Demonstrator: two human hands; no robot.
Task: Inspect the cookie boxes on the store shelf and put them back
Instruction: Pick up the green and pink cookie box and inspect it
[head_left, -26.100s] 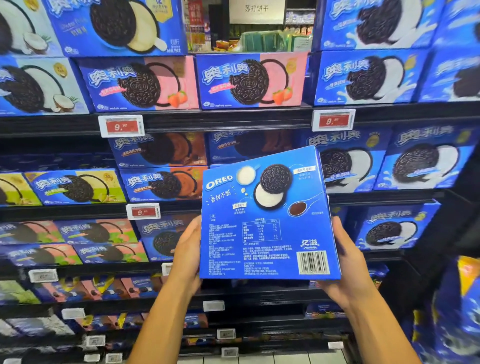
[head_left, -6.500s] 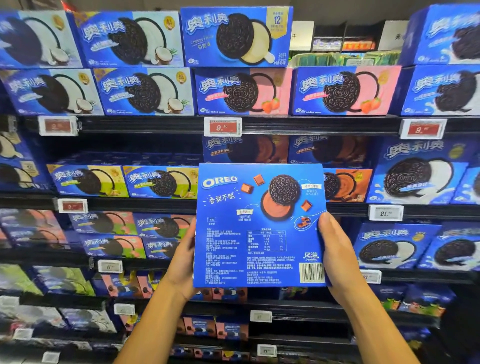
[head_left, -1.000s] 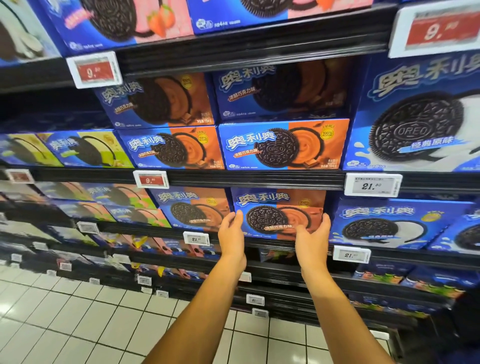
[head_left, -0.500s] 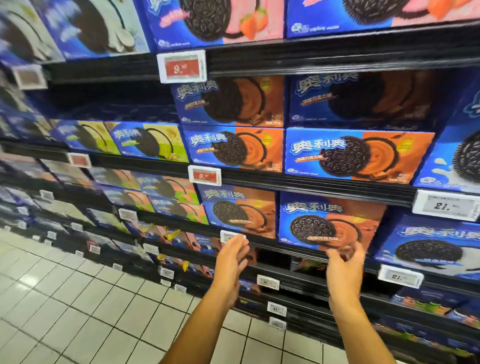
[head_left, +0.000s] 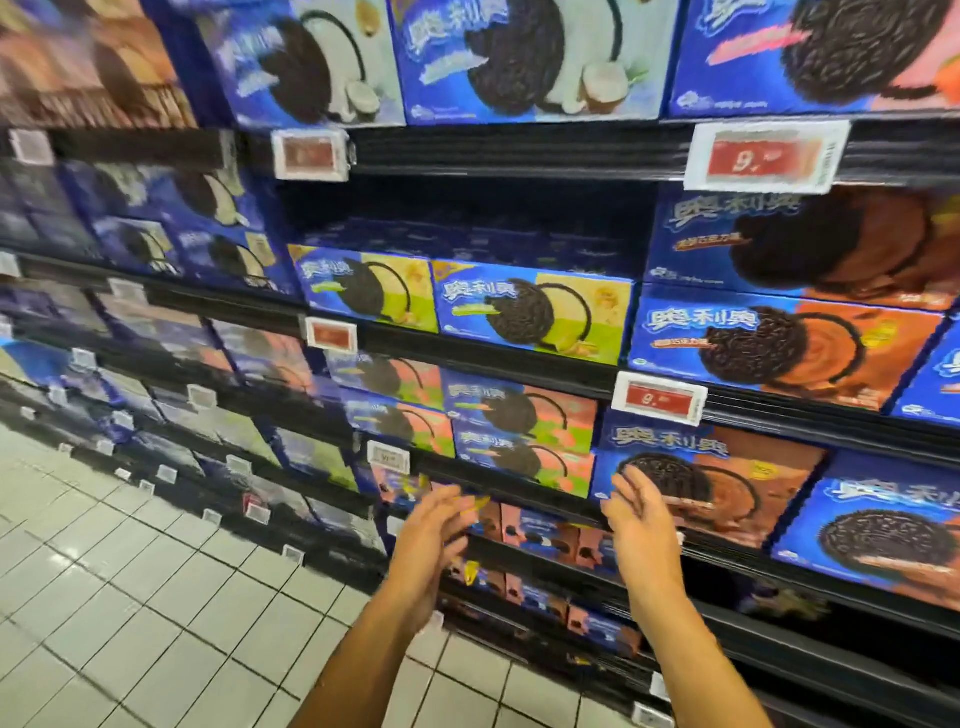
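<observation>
Blue cookie boxes fill the black store shelves. A chocolate cookie box (head_left: 737, 483) with an orange-brown panel stands on the third shelf at centre right. My right hand (head_left: 641, 519) hovers in front of its lower left corner with fingers straight and holds nothing. My left hand (head_left: 431, 532) is raised to the left of it, blurred, fingers relaxed, empty, in front of the shelf edge. Green-and-pink boxes (head_left: 524, 434) are stacked just left of the chocolate box.
Yellow-green boxes (head_left: 535, 312) stand one shelf up, more chocolate boxes (head_left: 779, 343) to their right. Coconut boxes (head_left: 524, 57) line the top shelf. Price tags (head_left: 658, 397) clip to the shelf edges. Small packs (head_left: 540, 535) sit on lower shelves. White tiled floor (head_left: 130, 597) lies at lower left.
The view has swung left along the shelves. Both hands have come away from the chocolate box, which stays on the shelf, and have shifted left with it.
</observation>
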